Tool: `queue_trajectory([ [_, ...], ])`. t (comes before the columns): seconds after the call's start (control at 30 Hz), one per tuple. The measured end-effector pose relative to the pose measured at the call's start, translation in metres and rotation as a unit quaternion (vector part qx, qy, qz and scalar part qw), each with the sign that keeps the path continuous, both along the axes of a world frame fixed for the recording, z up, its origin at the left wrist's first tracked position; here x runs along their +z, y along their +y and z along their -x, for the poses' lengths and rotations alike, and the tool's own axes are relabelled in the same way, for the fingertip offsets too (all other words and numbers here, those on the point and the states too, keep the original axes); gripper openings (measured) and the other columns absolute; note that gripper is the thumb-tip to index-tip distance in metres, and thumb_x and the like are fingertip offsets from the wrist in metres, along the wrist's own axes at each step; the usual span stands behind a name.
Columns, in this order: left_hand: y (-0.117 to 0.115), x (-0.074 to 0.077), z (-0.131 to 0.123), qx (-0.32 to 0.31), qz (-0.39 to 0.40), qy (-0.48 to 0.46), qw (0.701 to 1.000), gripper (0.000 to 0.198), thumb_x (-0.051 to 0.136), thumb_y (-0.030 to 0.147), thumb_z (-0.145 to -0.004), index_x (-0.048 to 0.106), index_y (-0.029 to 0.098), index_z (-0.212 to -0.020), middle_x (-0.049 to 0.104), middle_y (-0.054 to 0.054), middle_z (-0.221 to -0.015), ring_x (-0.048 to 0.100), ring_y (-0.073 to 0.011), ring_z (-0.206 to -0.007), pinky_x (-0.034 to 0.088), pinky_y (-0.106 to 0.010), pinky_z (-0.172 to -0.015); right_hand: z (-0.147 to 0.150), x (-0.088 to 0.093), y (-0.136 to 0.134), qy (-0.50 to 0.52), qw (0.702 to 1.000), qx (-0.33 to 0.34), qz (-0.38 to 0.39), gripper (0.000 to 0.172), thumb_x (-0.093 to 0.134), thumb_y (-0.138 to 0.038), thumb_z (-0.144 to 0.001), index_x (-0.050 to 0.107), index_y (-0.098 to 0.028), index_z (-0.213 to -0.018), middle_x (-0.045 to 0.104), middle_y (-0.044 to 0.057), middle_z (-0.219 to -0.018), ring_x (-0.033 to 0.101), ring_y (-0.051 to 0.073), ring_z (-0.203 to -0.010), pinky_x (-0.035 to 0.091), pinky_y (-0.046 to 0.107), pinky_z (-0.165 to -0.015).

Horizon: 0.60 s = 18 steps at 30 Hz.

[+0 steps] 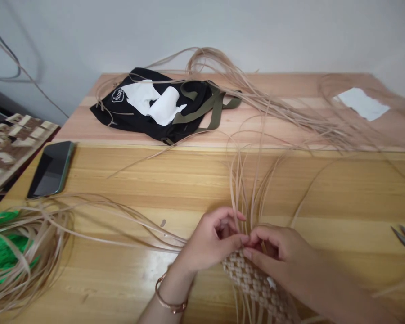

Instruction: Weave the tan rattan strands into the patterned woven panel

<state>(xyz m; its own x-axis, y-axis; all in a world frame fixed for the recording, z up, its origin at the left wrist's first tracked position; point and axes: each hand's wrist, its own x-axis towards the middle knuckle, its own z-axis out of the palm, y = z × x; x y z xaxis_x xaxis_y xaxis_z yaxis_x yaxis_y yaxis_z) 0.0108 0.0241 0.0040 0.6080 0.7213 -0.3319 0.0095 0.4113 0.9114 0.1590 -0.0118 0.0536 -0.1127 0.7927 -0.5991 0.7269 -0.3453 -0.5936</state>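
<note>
Woven cane panel (256,283) on table (121,180), top edge between both hands. L hand (211,238), R hand (276,252): fingertips narrow, pinching cane strands (246,193) at panel's top edge, nearly touching. Well behind panel: black bag (148,105), white tissue roll (165,105) atop. Left of panel: loose cane coil (30,243) over green plastic (3,252).

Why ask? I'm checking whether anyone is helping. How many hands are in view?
2: the left hand and the right hand, both at the top edge of the woven piece, among its loose strands. No other hands show.
</note>
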Motion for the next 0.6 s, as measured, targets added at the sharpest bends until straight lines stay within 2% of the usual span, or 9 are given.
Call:
queue_trajectory([
  [0.13, 0.0001, -0.0023, -0.0005, 0.005, -0.002, 0.000, 1.000, 0.022, 0.059, 0.016, -0.070, 0.055, 0.015, -0.091, 0.047, 0.004, -0.062, 0.042, -0.0054, -0.056, 0.033, -0.017, -0.053, -0.0005, -0.0027, -0.0013, 0.023, 0.998, -0.042, 0.035, 0.019, 0.049, -0.030, -0.074, 0.061, -0.019, -0.065, 0.053, -0.002, -0.054, 0.044, 0.009, -0.050, 0.028, 0.020, -0.045],
  [0.43, 0.0006, -0.0055, 0.0004, 0.035, -0.028, 0.047, 0.998, 0.013, 0.057, 0.018, -0.071, 0.062, 0.016, -0.083, 0.054, 0.000, -0.066, 0.045, -0.0076, -0.059, 0.034, -0.018, -0.053, -0.0015, -0.0060, -0.0050, 0.096, 0.994, -0.038, 0.016, 0.027, 0.047, -0.030, -0.075, 0.063, -0.018, -0.057, 0.052, -0.003, -0.049, 0.044, 0.010, -0.047, 0.029, 0.021, -0.044],
  [0.53, 0.0018, -0.0050, 0.0007, 0.038, -0.035, 0.052, 0.997, 0.012, 0.056, 0.020, -0.073, 0.065, 0.016, -0.081, 0.053, 0.001, -0.061, 0.042, -0.0058, -0.053, 0.031, -0.018, -0.048, -0.0023, -0.0052, -0.0069, 0.098, 0.994, -0.039, 0.014, 0.026, 0.048, -0.029, -0.075, 0.064, -0.019, -0.058, 0.055, -0.003, -0.051, 0.045, 0.010, -0.047, 0.029, 0.021, -0.044],
  [0.6, 0.0032, -0.0049, 0.0005, 0.033, -0.022, 0.044, 0.998, 0.016, 0.055, 0.021, -0.074, 0.065, 0.015, -0.085, 0.046, 0.004, -0.053, 0.035, -0.0040, -0.046, 0.026, -0.017, -0.043, -0.0029, -0.0052, -0.0078, 0.100, 0.994, -0.028, 0.015, 0.027, 0.046, -0.030, -0.076, 0.065, -0.019, -0.059, 0.055, -0.003, -0.052, 0.046, 0.010, -0.048, 0.030, 0.021, -0.044],
])
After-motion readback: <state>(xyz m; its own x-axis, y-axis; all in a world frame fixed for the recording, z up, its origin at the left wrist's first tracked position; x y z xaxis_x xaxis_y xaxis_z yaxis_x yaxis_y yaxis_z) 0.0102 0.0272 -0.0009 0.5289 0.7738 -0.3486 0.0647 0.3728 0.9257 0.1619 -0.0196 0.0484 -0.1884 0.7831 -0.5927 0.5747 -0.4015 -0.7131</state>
